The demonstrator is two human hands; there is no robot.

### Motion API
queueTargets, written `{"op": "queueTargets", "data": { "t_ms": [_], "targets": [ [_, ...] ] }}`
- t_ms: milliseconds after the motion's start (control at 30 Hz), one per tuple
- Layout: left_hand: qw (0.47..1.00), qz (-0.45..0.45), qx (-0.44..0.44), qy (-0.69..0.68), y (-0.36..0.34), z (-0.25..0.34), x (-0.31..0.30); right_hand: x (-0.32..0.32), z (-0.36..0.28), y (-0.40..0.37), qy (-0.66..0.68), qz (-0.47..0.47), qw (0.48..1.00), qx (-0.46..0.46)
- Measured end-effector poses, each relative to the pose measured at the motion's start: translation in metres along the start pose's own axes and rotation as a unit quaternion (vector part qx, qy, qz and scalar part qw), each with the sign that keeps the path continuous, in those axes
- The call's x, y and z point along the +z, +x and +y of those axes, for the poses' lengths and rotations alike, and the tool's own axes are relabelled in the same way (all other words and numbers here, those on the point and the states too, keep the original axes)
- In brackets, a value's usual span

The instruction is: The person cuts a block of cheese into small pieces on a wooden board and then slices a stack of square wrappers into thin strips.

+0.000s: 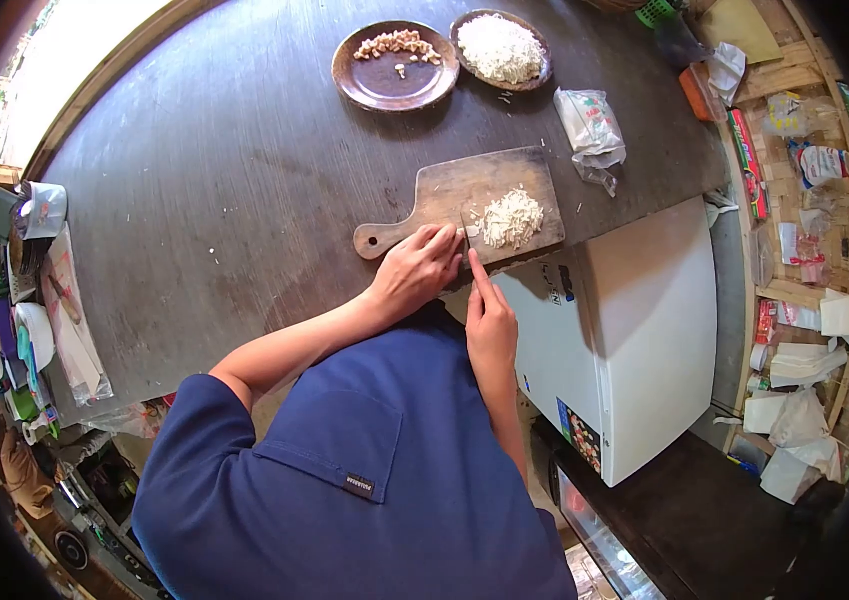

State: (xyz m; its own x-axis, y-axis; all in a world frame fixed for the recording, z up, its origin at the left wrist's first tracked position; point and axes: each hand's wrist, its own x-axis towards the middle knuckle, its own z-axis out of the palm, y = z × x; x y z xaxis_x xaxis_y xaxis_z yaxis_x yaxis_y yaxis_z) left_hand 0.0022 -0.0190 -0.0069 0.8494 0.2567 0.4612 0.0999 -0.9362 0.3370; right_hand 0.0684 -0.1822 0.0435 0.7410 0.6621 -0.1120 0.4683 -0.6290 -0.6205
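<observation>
A wooden cutting board (434,195) with a round-holed handle lies near the table's edge. My left hand (416,268) rests on it, fingers curled and pressed together at the board's near side; what they hold down is mostly hidden. Closed around a knife, my right hand (491,318) stretches its index finger along the tool. Only a thin, dark part of the knife's blade (465,236) shows, close beside the left fingertips. Just right of the blade lies a pale slice (472,231). A heap of pale chopped slivers (512,219) sits on the board's right part.
Beyond the board stand a brown plate (384,92) with small tan pieces and a dish heaped with white shreds (500,48). A plastic-wrapped packet (591,128) lies right of them. A white freezer (649,330) adjoins the table; a knife in plastic (66,298) lies far left.
</observation>
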Motion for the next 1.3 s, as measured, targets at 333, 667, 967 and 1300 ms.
{"op": "queueTargets", "data": {
  "t_ms": [333,667,967,1300],
  "targets": [
    [1.000,0.009,-0.013,-0.025,0.000,0.001,-0.003,-0.003,-0.005,-0.008,-0.018,-0.006,1.000,-0.002],
    [0.999,0.008,-0.010,-0.030,-0.001,-0.001,-0.002,-0.007,-0.006,-0.012,-0.017,-0.011,1.000,-0.005],
    [1.000,-0.005,-0.002,-0.023,0.004,-0.004,-0.011,0.002,-0.001,0.002,-0.008,0.013,1.000,-0.024],
    [0.997,-0.048,-0.016,-0.057,0.003,-0.007,-0.014,-0.011,-0.002,-0.023,-0.024,0.000,1.000,-0.016]
  ]
}}
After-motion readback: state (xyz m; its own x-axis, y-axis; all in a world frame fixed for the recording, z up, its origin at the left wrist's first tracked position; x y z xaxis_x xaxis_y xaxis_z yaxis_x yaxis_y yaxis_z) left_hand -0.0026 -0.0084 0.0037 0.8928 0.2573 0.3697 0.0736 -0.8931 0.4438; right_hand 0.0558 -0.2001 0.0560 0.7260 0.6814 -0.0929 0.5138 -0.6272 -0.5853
